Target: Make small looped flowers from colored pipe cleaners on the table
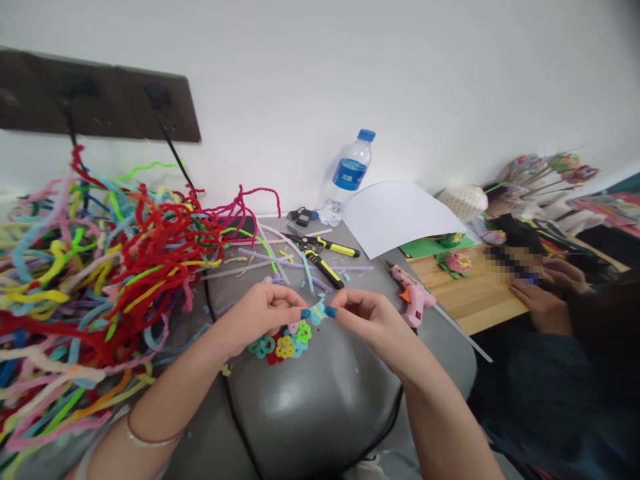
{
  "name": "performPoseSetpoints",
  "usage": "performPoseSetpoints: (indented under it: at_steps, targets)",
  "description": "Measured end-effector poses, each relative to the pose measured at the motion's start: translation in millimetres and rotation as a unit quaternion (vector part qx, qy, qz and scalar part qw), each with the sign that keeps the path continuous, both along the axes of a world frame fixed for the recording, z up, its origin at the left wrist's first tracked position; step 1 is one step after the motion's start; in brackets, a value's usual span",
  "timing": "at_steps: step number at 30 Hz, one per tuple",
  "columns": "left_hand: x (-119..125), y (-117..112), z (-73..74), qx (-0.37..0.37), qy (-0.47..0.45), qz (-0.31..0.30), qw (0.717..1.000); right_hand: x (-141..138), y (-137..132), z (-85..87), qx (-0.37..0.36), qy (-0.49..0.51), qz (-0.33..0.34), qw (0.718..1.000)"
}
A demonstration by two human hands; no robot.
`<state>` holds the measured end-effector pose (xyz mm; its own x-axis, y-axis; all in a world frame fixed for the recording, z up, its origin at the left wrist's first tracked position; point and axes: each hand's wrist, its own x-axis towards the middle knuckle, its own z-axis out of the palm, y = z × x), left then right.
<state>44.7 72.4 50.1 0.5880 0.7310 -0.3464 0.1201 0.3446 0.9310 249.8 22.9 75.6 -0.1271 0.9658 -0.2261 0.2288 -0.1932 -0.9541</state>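
Between my two hands hangs a small light-blue and pale-yellow pipe cleaner butterfly [317,312]. My left hand [267,310] pinches its left side between thumb and finger, and my right hand [363,313] pinches the right side. Just below and left of it, several pipe cleaner flowers [285,346] in teal, yellow, green and red lie bunched on the grey surface [320,407]. Past my fingertips lie pliers with black and yellow handles [325,268]. A pink glue gun [413,297] rests to the right of my right hand.
A big tangle of coloured pipe cleaners [125,267] fills the left side. A water bottle [350,170] leans against the wall behind white paper [400,213]. Black cables [233,407] cross the surface. At right, another person's hands [545,293] work over a wooden board [470,300].
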Motion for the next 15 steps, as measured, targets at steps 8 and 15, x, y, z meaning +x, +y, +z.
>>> performPoseSetpoints:
  at_steps: [8, 15]
  targets:
    - [-1.1, 0.1, -1.0, 0.005, -0.002, -0.004, 1.0, -1.1, -0.1, 1.5, 0.004, -0.011, -0.004, 1.0]
    - [-0.3, 0.6, -1.7, 0.005, 0.0, -0.004, 1.0, 3.0, 0.1, 4.2, 0.02, -0.02, -0.029, 0.999]
